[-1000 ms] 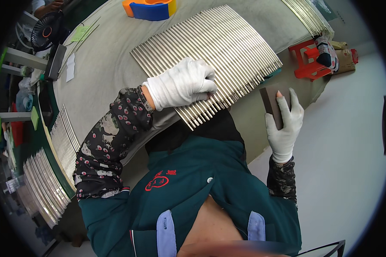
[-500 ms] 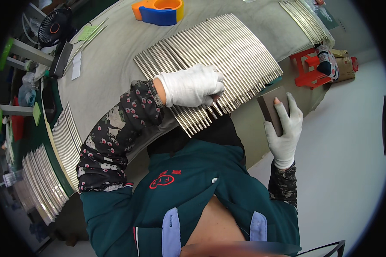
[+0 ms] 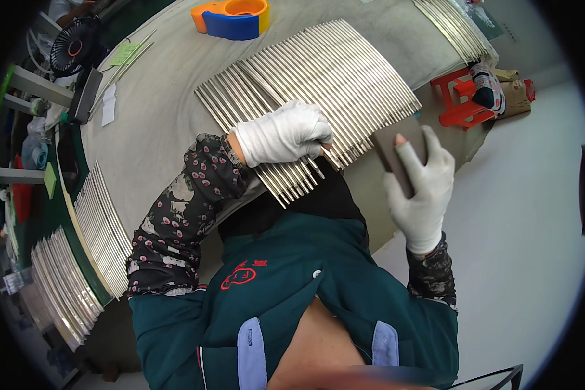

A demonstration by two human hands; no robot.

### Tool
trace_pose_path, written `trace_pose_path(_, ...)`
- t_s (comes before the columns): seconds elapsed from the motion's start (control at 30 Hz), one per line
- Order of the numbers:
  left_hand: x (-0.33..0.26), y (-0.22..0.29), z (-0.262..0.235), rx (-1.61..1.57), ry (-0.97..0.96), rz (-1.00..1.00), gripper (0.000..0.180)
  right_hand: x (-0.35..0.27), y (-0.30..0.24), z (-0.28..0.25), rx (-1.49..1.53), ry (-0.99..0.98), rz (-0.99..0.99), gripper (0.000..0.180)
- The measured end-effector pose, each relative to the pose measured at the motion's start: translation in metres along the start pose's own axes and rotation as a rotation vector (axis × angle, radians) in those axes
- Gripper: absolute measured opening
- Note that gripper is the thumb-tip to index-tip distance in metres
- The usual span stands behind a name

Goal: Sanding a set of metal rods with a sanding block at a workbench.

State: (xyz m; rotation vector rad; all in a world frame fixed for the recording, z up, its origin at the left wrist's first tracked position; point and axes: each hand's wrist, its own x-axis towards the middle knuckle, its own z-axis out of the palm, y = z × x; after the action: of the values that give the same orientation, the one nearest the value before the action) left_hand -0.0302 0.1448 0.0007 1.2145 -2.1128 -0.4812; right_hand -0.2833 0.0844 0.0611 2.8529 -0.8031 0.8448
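Observation:
A long row of thin, shiny metal rods (image 3: 344, 71) lies side by side on the pale table. My left hand (image 3: 283, 135), in a white glove with bare fingertips, rests across the row. Its fingers are closed on a metal rod near the rods' close ends. Further up, one rod (image 3: 261, 79) lies at a slant to its neighbours, beside a narrow gap. My right hand (image 3: 425, 192), gloved the same way, grips a flat dark grey-brown block (image 3: 394, 151) just off the row's right end. Whether the block touches the rods I cannot tell.
An orange and blue tape dispenser (image 3: 235, 19) sits at the table's far side. More rods lie at the left (image 3: 101, 224) and the far right (image 3: 450, 27). A black fan (image 3: 75, 47) stands far left, a red stool (image 3: 461, 101) beyond the right edge.
My right hand has brought the block leftward, closer to the rods' right end. My left hand stays closed at the row, and a slanting rod with a gap beside it now shows more plainly.

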Motion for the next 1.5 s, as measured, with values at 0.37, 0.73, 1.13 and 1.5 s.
trace_pose_path(0.37, -0.002, 0.004, 0.001, 0.035, -0.006, -0.022, 0.019, -0.009, -0.034, 0.006, 0.281, -0.271, -0.217, 0.05)
trace_pose_path(0.73, -0.003, 0.003, 0.0, -0.011, -0.027, -0.042, 0.015, -0.009, 0.02, 0.015, -0.024, -0.056, 0.098, 0.055)
trace_pose_path(1.13, -0.029, 0.013, -0.014, 0.619, 0.141, -0.186, 0.058, -0.033, 0.006, 0.02, 0.246, -0.058, -0.051, 0.063)
trace_pose_path(1.5, -0.019, 0.001, -0.004, 0.797, -0.116, -0.309, 0.057, -0.022, 0.015, 0.035, 0.064, 0.075, -0.026, 0.047)
